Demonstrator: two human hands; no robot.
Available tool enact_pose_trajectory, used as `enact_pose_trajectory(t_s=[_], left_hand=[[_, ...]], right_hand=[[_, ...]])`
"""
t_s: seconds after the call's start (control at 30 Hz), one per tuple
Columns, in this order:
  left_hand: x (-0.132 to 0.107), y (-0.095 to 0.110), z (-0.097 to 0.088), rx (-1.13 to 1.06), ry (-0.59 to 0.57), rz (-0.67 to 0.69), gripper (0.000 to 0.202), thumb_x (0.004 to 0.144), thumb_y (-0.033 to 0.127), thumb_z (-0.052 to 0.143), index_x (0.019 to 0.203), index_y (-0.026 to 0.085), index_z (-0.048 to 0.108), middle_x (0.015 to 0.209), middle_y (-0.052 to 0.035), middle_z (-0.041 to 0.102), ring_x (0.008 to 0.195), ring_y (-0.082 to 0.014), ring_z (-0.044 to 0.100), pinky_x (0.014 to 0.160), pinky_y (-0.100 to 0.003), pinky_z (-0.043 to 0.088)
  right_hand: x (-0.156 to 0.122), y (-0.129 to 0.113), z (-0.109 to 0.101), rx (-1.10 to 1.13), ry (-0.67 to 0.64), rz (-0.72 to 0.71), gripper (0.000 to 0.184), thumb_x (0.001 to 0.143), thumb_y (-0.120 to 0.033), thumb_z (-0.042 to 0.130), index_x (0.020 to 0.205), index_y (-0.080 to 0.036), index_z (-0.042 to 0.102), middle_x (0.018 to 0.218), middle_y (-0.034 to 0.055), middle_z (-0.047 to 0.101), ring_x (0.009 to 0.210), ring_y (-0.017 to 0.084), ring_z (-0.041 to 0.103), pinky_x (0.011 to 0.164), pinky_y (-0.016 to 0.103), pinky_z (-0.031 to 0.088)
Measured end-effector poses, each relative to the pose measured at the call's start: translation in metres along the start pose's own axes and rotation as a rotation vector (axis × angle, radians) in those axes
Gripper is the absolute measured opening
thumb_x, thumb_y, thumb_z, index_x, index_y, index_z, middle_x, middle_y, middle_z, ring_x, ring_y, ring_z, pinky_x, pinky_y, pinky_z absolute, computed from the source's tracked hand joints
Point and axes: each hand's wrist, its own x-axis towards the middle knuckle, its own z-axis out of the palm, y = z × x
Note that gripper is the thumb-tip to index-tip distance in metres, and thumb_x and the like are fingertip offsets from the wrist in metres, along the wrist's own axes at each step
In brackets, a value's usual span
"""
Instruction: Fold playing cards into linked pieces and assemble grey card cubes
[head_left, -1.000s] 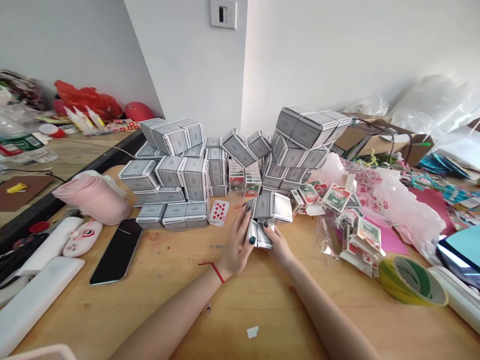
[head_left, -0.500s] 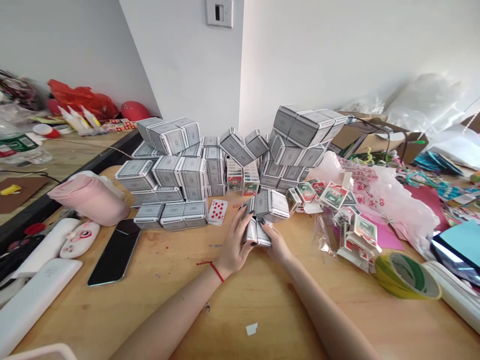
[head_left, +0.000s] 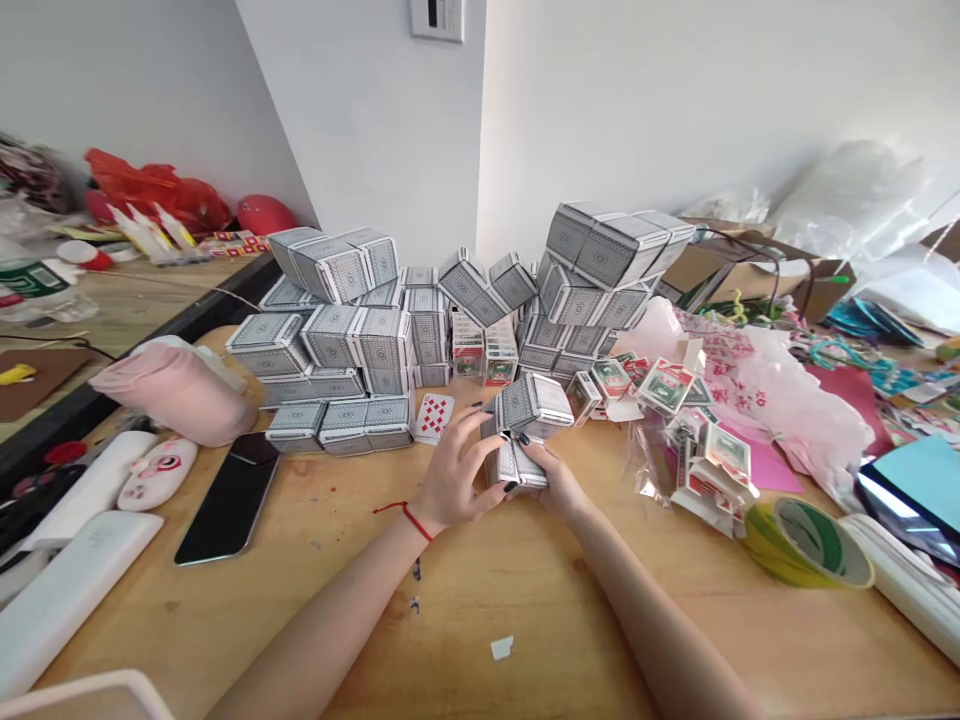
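A small block of folded playing cards (head_left: 519,464) with grey patterned backs stands between my hands at the table's middle. My right hand (head_left: 561,484) grips its right side, thumb over the top. My left hand (head_left: 450,474), with a red string on the wrist, has its thumb and forefinger against the block's left side, while the other fingers spread toward a grey-backed card block (head_left: 534,402) just behind. To the left a red ten of diamonds card (head_left: 434,418) lies face up. The undersides of both blocks are hidden.
Stacked card blocks stand left (head_left: 360,345) and right (head_left: 600,290) at the back. Opened card boxes (head_left: 716,465), a plastic bag (head_left: 787,390) and yellow tape (head_left: 810,542) are right. A phone (head_left: 229,498) and pink roll (head_left: 176,392) lie left. A white scrap (head_left: 502,648) lies near the front.
My left hand has shifted a little left, and its fingers are spread wider. My right hand keeps its grip on the block. The view has tilted slightly.
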Motion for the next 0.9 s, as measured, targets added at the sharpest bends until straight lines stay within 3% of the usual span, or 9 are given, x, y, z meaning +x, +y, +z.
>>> enact_pose_trajectory(t_s=[0.27, 0.5, 0.73, 0.9], left_hand=[[0.003, 0.003, -0.001, 0.094, -0.099, 0.021, 0.054, 0.082, 0.043, 0.046, 0.128, 0.015, 0.038, 0.129, -0.0172, 0.038, 0.128, -0.0311, 0.029, 0.104, -0.049, 0.029], [-0.001, 0.007, 0.006, 0.089, -0.091, -0.065, 0.052, 0.085, 0.040, 0.044, 0.130, 0.015, 0.036, 0.130, -0.0178, 0.039, 0.123, -0.0287, 0.037, 0.101, -0.046, 0.034], [-0.004, 0.013, 0.009, -0.052, -0.054, -0.192, 0.056, 0.086, 0.033, 0.044, 0.137, 0.019, 0.026, 0.134, -0.0141, 0.042, 0.126, -0.0248, 0.040, 0.102, -0.042, 0.038], [-0.008, 0.018, 0.016, -0.035, -0.050, -0.220, 0.054, 0.089, 0.029, 0.041, 0.139, 0.021, 0.025, 0.137, -0.0114, 0.042, 0.127, -0.0219, 0.041, 0.103, -0.038, 0.039]], right_hand=[[-0.001, -0.003, 0.000, -0.006, -0.012, 0.026, 0.027, 0.071, -0.035, 0.064, 0.091, -0.018, 0.058, 0.070, 0.0016, 0.066, 0.056, 0.017, 0.063, 0.044, 0.029, 0.054], [-0.004, -0.005, 0.003, -0.028, -0.008, 0.051, 0.028, 0.072, -0.037, 0.064, 0.089, -0.016, 0.058, 0.068, 0.0018, 0.066, 0.052, 0.016, 0.061, 0.041, 0.028, 0.053], [-0.003, -0.005, 0.005, -0.055, 0.036, 0.019, 0.028, 0.071, -0.040, 0.064, 0.087, -0.017, 0.056, 0.066, 0.0015, 0.066, 0.050, 0.016, 0.060, 0.040, 0.027, 0.051], [0.000, 0.001, 0.003, -0.067, 0.034, -0.021, 0.031, 0.071, -0.044, 0.063, 0.087, -0.019, 0.053, 0.067, 0.0011, 0.066, 0.051, 0.017, 0.061, 0.039, 0.027, 0.049]])
